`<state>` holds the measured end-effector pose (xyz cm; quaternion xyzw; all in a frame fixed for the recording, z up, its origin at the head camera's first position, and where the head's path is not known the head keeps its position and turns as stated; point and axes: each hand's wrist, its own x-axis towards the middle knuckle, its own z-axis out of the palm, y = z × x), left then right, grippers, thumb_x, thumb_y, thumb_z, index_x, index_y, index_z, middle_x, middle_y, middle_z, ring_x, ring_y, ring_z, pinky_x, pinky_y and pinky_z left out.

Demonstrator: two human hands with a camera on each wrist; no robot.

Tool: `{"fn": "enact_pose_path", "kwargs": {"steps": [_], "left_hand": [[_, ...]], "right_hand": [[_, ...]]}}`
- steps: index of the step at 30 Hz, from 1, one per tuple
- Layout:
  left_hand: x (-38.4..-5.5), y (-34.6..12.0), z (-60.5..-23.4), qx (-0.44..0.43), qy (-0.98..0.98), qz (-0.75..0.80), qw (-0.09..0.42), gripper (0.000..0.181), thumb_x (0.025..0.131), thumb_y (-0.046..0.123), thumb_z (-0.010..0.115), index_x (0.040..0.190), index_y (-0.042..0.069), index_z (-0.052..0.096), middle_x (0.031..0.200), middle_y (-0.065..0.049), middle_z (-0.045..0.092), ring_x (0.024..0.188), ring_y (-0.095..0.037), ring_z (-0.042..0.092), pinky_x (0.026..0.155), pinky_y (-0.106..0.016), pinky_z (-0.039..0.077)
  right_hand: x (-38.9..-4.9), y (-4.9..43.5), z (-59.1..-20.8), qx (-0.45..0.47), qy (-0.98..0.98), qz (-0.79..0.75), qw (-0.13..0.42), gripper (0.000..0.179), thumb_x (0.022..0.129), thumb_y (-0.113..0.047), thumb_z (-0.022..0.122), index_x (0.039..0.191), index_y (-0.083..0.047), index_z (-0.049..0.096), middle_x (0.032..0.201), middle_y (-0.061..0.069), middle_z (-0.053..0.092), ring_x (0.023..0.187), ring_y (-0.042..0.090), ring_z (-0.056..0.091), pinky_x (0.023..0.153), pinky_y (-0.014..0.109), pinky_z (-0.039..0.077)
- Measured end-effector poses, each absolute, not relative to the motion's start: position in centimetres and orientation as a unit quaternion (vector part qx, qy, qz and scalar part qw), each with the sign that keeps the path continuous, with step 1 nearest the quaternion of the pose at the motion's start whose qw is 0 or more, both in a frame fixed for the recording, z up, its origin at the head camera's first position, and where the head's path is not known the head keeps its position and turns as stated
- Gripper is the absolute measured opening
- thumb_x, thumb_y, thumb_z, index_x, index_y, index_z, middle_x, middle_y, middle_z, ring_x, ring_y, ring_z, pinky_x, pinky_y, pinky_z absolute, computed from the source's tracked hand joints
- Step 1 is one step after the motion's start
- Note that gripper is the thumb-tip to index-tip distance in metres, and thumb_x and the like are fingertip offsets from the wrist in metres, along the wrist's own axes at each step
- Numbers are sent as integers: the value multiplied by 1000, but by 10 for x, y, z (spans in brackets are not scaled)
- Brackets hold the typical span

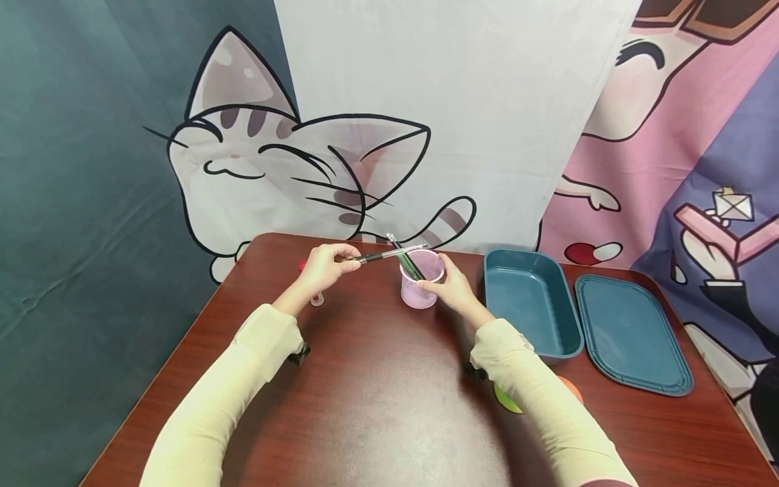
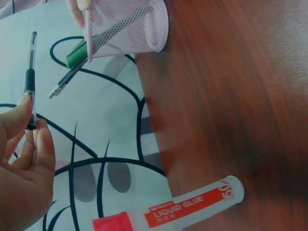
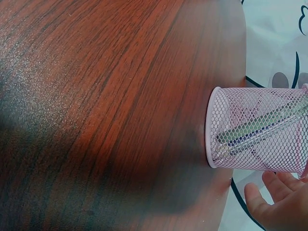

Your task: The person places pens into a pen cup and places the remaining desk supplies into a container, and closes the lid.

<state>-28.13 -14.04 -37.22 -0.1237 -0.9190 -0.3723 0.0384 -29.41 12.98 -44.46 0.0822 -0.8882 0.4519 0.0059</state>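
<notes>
Pen [image 2: 30, 79]: clear barrel with a dark grip, raised in the left hand [image 1: 322, 269], whose thumb and fingers pinch it near one end. Its free end points toward the pen cup [image 1: 418, 296]; the left wrist view shows the two apart.

Pen cup: pink mesh, upright on the bench [image 1: 377, 392]. The right hand [image 1: 453, 287] holds it from its right side, thumb toward the near wall. A green marker [image 2: 76, 55] and a slim dark pen [image 2: 72, 76] lean inside, ends above the rim.

Glue tube [image 2: 192, 207]: white, red cap, labelled "LIQUID GLUE"; lies on the bench by the left hand, which partly covers it in the head view.

Right of the cup: blue open bin [image 1: 529, 297], and just beside it a matching flat lid [image 1: 633, 335]. A green item [image 1: 506, 400] and an orange item [image 1: 572, 389] show partly beneath the right forearm; identity cannot be determined.

Behind the bench: a backdrop [image 1: 487, 67] with a cartoon cat.
</notes>
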Motion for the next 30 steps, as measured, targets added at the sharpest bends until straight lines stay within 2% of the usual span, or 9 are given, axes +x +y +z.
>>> {"fn": "enact_pose_path", "kwargs": {"steps": [12, 20, 30], "left_hand": [[-285, -124, -356, -171, -932, -312, 64, 13, 77, 18, 67, 89, 11, 68, 86, -4, 65, 77, -17, 60, 71, -31, 45], [-288, -117, -351, -179, -944, -274, 50, 14, 77, 19, 67, 89, 13, 68, 89, -3, 66, 82, -17, 60, 73, -33, 46], [-290, -108, -350, -215, -944, -241, 72, 7, 77, 17, 67, 83, 13, 68, 81, -1, 67, 76, -15, 57, 69, -31, 44]], "right_hand": [[-294, 129, -444, 85, -887, 454, 4, 74, 71, -32, 72, 131, -10, 34, 126, 16, 48, 116, 30, 44, 98, 45, 33], [-293, 130, -445, 83, -892, 443, 12, 77, 70, -32, 72, 132, -6, 33, 129, 15, 45, 119, 28, 42, 100, 42, 31], [-293, 130, -444, 91, -890, 446, 18, 75, 69, -30, 73, 130, -8, 35, 124, 14, 49, 114, 27, 46, 98, 42, 34]]}}
